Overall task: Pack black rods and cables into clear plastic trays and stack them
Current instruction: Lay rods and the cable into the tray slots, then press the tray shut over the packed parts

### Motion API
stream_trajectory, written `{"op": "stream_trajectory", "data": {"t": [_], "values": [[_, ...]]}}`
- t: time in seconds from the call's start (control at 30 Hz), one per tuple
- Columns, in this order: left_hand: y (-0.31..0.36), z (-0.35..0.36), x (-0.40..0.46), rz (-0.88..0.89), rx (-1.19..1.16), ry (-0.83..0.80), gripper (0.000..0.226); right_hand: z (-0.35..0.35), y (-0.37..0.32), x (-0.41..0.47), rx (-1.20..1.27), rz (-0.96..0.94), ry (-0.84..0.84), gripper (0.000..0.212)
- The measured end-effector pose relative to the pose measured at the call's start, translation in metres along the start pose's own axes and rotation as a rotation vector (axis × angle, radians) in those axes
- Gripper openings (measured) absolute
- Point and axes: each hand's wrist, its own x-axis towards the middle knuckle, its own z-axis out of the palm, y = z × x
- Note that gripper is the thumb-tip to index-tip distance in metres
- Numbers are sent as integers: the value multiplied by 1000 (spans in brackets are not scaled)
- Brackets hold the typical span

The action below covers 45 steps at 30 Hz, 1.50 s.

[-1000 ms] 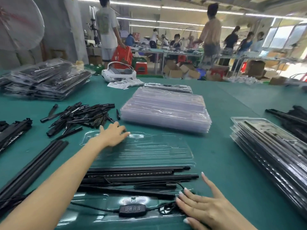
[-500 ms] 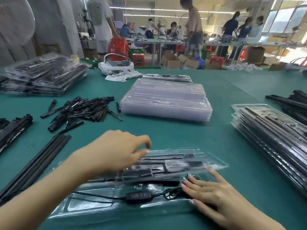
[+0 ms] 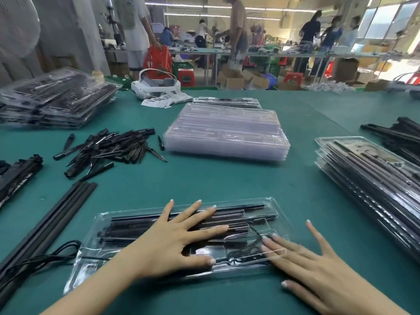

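Clear plastic tray (image 3: 276, 206), closed over black rods (image 3: 136, 227) and cable (image 3: 244, 252) — lies flat directly beneath both hands. Left hand (image 3: 172, 244) — fingers spread, pressing lid centre. Right hand (image 3: 311, 267) — fingers spread, pressing tray's right end.

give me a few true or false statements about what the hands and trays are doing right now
1. Both hands lie flat on the closed tray. True: left hand and right hand press its lid.
2. The stack of empty clear trays sits beyond it. True.
3. The left hand holds a loose rod. False: it holds nothing.
4. The filled trays are stacked on the person's left only. False: a stack stands on the right too.
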Motion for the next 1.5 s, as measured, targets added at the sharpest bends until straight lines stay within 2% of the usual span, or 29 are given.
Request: {"op": "stream_trajectory", "data": {"t": [0.1,0.2,0.23,0.3,0.4,0.5,0.57,0.77,0.9,1.07,1.13,1.23,1.3,1.4,1.43,1.5], "values": [[2,-1,0,-15,-9,-26,60,-9,6,-25,12,43,173,38],[3,-3,4,-26,4,-51,62,-25,3,-39,304,349,357,29],[4,-3,5,-31,21,-66,63,-28,3,-36,375,410,359,30],[5,-5,7,-39,27,-84,64,-28,1,-17,374,407,235,40],[10,-2,5,-26,7,-41,59,-22,0,21,310,333,-51,54],[12,3,1,-7,45,17,58,-8,-4,46,290,354,-294,50],[12,4,1,-5,31,18,58,0,-7,54,275,362,-393,53],[15,-5,11,-22,-32,-3,59,8,-11,56,238,372,-497,50],[35,-3,34,63,5,52,70,10,-10,56,259,357,-502,53],[37,8,39,102,-32,44,95,15,1,51,516,345,-382,60],[35,7,39,108,-51,29,88,17,7,46,732,388,-272,64],[35,8,40,110,-54,12,74,9,17,35,1242,468,-100,87],[35,7,39,112,-68,0,73,7,21,29,1207,378,-80,88],[35,5,39,116,-76,-16,77,9,24,31,1005,295,-23,47],[36,5,38,112,-84,-17,77,8,25,32,978,276,-10,40],[36,3,38,103,-127,-13,72,8,27,31,962,242,-27,40]]}}
